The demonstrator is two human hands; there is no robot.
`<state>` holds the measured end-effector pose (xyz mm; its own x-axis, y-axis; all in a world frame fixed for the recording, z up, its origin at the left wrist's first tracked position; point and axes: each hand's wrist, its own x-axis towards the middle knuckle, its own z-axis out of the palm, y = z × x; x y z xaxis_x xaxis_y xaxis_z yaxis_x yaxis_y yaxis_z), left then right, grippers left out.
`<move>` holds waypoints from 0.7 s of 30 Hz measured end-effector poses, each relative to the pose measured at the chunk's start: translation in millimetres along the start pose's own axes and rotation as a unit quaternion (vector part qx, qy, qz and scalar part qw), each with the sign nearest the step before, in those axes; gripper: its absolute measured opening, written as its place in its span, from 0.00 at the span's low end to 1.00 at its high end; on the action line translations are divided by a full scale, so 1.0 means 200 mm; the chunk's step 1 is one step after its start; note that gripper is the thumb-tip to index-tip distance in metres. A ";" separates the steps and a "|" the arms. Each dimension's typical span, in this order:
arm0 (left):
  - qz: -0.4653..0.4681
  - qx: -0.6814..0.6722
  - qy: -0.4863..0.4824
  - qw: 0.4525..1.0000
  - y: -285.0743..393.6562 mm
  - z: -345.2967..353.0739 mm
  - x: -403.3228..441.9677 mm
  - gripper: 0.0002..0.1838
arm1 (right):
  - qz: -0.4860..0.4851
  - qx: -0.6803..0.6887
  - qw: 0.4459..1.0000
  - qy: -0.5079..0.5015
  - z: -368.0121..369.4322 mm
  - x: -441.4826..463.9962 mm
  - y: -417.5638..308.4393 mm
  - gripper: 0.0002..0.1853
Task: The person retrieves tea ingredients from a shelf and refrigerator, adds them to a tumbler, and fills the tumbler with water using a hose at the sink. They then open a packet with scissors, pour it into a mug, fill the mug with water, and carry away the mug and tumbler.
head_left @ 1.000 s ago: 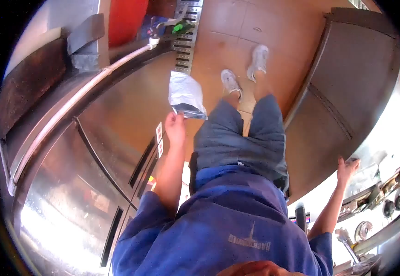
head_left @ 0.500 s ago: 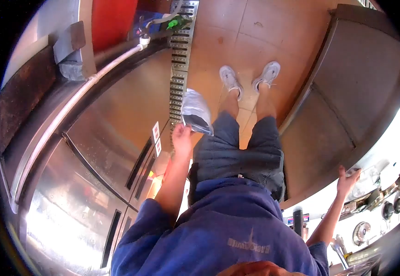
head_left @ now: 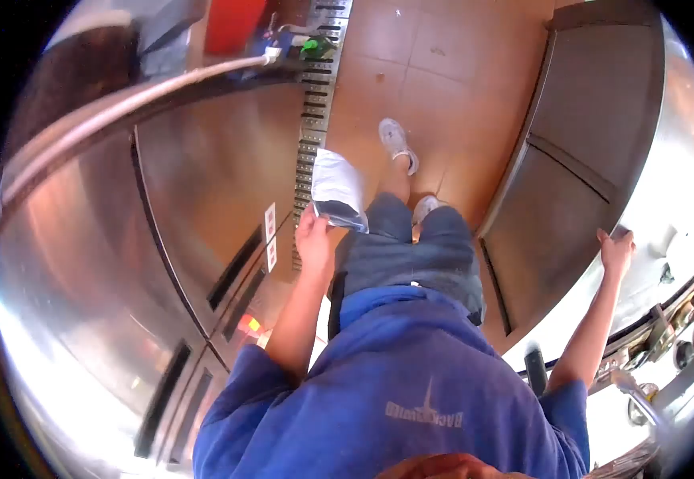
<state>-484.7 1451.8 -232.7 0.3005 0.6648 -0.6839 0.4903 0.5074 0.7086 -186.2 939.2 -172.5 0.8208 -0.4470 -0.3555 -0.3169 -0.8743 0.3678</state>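
My left hand (head_left: 313,239) pinches the edge of a white plastic bag (head_left: 337,180), which hangs in front of my left thigh with a dark opening towards me. My right hand (head_left: 617,254) is out to the right, at the edge of the steel counter (head_left: 642,215). Its thumb stands apart from the fingers, and I see nothing held in it. Whether the fingertips press on the counter, I cannot tell.
Steel cabinets with dark handle slots (head_left: 239,267) line my left. A slotted drain grate (head_left: 312,120) runs along the tiled floor (head_left: 434,72). A pale hose (head_left: 163,80) crosses the upper left. Pans and utensils (head_left: 662,327) stand at lower right.
My right hand has moved forward along the counter edge. One foot has drawn back under me while the other stays ahead. The bag is still in my left hand, and the view has shifted.
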 end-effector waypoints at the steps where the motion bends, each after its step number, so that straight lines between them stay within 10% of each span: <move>1: 0.009 -0.010 0.003 1.000 -0.04 -0.04 -0.03 0.10 | -0.007 0.007 1.000 0.010 0.00 0.00 -0.01 0.50; 4: 0.046 -0.049 0.012 0.998 -0.17 -0.19 -0.19 0.13 | 0.003 0.028 0.999 -0.027 -0.05 -0.07 -0.05 0.45; 9: 0.037 -0.060 0.010 0.997 -0.28 -0.42 -0.60 0.12 | -0.371 0.190 0.868 0.269 0.19 -0.64 -0.23 0.17; 12: 0.031 -0.048 0.024 0.998 -0.39 -0.58 -0.79 0.09 | -0.419 0.357 0.821 -0.155 0.37 -1.34 -0.45 0.16; 15: -0.013 -0.097 0.037 0.994 -0.51 -0.72 -0.97 0.07 | -0.704 0.266 0.620 -0.223 0.58 -1.96 -0.56 0.38; 21: -0.079 -0.215 0.089 0.969 -0.74 -1.03 -1.29 0.08 | -0.728 0.283 0.598 -0.181 0.90 -2.61 -0.44 0.24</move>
<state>-803.0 1318.5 -124.6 0.0849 0.6253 -0.7758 0.1215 0.7663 0.6309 -671.9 1216.5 -173.7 0.2986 0.9432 -0.1458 0.4144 -0.2658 -0.8704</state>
